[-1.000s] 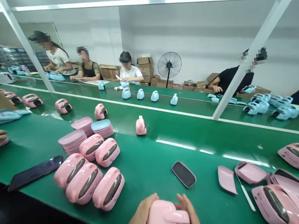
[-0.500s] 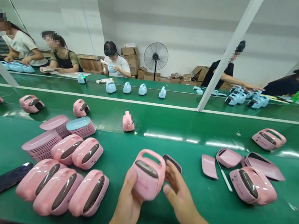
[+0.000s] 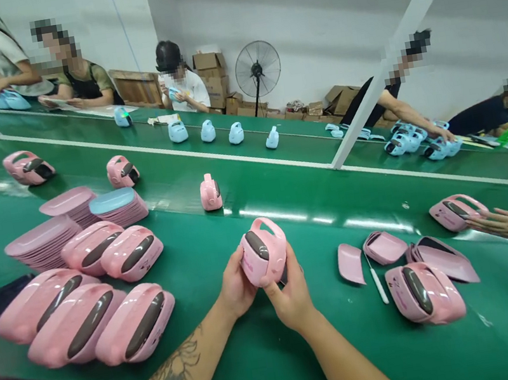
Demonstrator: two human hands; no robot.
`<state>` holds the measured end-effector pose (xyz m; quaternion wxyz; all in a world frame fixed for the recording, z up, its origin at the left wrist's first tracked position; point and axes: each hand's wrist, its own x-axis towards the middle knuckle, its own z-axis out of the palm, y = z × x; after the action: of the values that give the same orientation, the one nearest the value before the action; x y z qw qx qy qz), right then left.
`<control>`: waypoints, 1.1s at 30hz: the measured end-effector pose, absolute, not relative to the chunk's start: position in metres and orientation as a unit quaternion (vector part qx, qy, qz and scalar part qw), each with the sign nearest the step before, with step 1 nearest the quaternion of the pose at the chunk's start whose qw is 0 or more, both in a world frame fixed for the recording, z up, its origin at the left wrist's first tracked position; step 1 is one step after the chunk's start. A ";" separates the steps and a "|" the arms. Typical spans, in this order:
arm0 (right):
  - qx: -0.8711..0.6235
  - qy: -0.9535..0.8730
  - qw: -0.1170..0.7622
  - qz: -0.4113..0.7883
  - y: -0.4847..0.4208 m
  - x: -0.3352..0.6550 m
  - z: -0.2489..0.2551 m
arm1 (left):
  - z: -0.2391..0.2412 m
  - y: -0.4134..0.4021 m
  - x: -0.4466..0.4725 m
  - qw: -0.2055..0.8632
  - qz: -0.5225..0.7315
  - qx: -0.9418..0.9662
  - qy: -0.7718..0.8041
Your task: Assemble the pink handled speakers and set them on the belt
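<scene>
A pink plastic housing (image 3: 272,259) with a loop handle on top and a dark oval window is held above the green table. My left hand (image 3: 238,285) grips its left side, fingers wrapped round it. From the right, my right hand (image 3: 290,290) closes on its lower side, thumb at the bottom front. Left of my hands stand several similar pink housings (image 3: 135,324) with dark windows. To the right are a curved pink panel (image 3: 350,263), a white-handled tool (image 3: 379,286) and another pink housing (image 3: 438,299).
A co-worker's hand (image 3: 505,226) reaches in from the right, at a pink housing (image 3: 450,213). Stacked pink panels (image 3: 45,242) and a blue-topped stack (image 3: 116,202) stand at left. Pink housings (image 3: 210,193) line the belt. Co-workers handle blue housings (image 3: 405,139) across it.
My right hand has closed on the pink housing, which has turned and moved slightly right and up. A co-worker's hand has come further in from the right to another housing.
</scene>
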<state>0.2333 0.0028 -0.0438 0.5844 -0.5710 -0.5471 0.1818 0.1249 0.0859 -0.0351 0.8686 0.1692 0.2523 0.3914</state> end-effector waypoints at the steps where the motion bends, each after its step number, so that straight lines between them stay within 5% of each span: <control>1: -0.573 -0.550 0.581 0.179 0.002 0.234 -0.044 | -0.037 0.086 0.125 0.865 0.398 0.174 0.251; 17: -0.582 -0.460 0.644 0.188 0.010 0.244 -0.026 | -0.064 0.093 0.122 0.742 0.476 0.414 0.226; 23: -0.654 -0.365 0.659 0.063 0.001 0.249 -0.018 | -0.071 0.086 0.116 0.564 0.499 0.595 0.281; 33: -0.554 -0.428 0.657 0.279 -0.008 0.263 -0.035 | -0.005 0.070 0.076 0.551 0.358 0.707 0.261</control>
<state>0.2626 -0.0084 -0.0349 0.6571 -0.5541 -0.4283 0.2789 0.0761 0.0701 -0.0054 0.5512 0.7070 0.2613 0.3579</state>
